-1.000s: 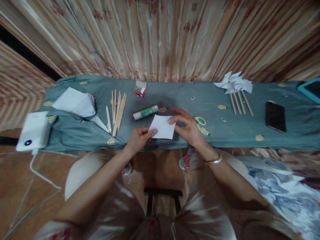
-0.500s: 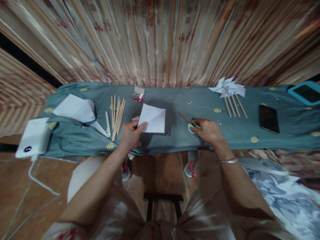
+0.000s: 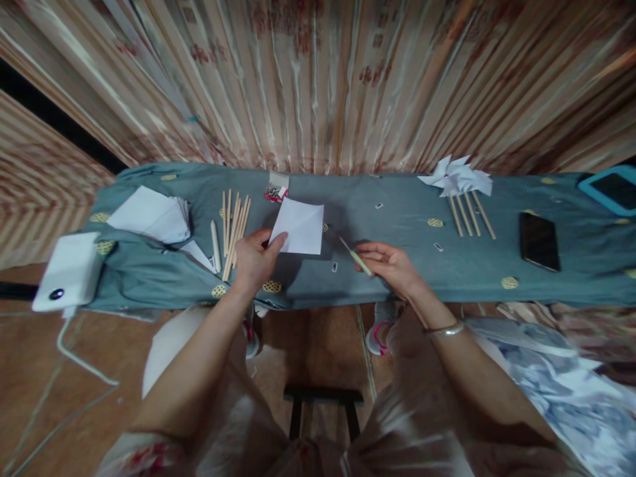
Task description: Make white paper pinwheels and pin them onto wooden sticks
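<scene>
A creased white square of paper [image 3: 302, 226] is pinched at its left edge by my left hand [image 3: 256, 262], thumb on top, above the cloth. To its right, my right hand [image 3: 390, 265] holds a pair of scissors [image 3: 361, 262] by the pale green handles. The blades point up and left toward the paper, apart from it. The scissors are seen edge-on, so I cannot tell how far the blades are spread. Several wooden sticks [image 3: 237, 232] lie just left of my left hand. A small red-and-white box of metal pins [image 3: 276, 191] sits behind the paper.
A stack of white paper [image 3: 149, 215] and a white pen-like stick [image 3: 215, 245] lie on the left, near a white power bank [image 3: 67, 271] with a cable. Paper pinwheels [image 3: 460, 177] and a black phone [image 3: 540, 240] rest on the right. A blue-framed device [image 3: 613, 189] sits at the far right.
My right hand has lifted the scissors off the cloth and brought them left toward the paper, turning them edge-on. My left hand has shifted the paper slightly left and up.
</scene>
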### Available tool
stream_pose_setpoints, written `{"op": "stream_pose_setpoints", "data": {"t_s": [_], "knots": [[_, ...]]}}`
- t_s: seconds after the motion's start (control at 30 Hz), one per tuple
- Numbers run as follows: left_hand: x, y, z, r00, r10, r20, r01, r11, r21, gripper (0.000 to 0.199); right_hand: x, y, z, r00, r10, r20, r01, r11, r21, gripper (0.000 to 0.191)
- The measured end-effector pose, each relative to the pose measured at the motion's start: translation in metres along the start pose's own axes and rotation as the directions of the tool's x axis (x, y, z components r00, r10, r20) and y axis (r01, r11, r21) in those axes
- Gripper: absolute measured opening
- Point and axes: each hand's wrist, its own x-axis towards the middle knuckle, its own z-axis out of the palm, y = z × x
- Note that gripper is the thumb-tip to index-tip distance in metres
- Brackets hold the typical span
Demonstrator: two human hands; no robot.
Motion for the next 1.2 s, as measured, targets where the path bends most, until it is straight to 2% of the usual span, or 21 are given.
{"op": "stream_pose_setpoints", "data": {"t_s": [0.07,0.17,0.27,0.33,0.47,0.57,0.8,1.2], "knots": [[0.002,-0.003,-0.002,1.0,-0.024,-0.019,0.024,1.0,-0.018,0.043,-0.004,-0.002,0.008,0.996,0.05,0.078,-0.055,0.996,0.069,0.052],[0.005,-0.007,-0.006,0.996,-0.083,-0.04,0.08,0.994,-0.073,0.038,-0.01,-0.003,0.02,0.963,0.116,0.243,-0.135,0.989,0.065,0.054],[0.006,-0.01,-0.008,0.992,-0.12,-0.038,0.115,0.987,-0.108,0.035,-0.015,-0.002,0.029,0.918,0.097,0.385,-0.124,0.991,0.045,0.052],[0.006,-0.012,-0.009,0.992,-0.122,-0.035,0.118,0.988,-0.103,0.036,-0.016,0.0,0.033,0.905,0.053,0.422,-0.082,0.995,0.05,0.053],[0.006,-0.016,-0.009,0.992,-0.113,-0.05,0.108,0.989,-0.097,0.037,-0.016,0.004,0.036,0.908,-0.011,0.419,-0.01,0.999,0.049,0.057],[0.005,-0.014,-0.007,0.993,-0.109,-0.035,0.105,0.99,-0.099,0.038,-0.014,0.004,0.036,0.905,-0.014,0.426,0.009,1.0,0.015,0.058],[0.0,-0.002,-0.006,0.996,-0.084,-0.024,0.083,0.996,-0.043,0.043,-0.014,0.001,0.037,0.914,0.005,0.406,-0.014,1.0,0.02,0.056],[-0.001,-0.009,-0.001,0.998,-0.069,-0.006,0.069,0.996,-0.061,0.041,-0.013,0.002,0.036,0.909,-0.012,0.417,0.004,1.0,0.019,0.048]]}}
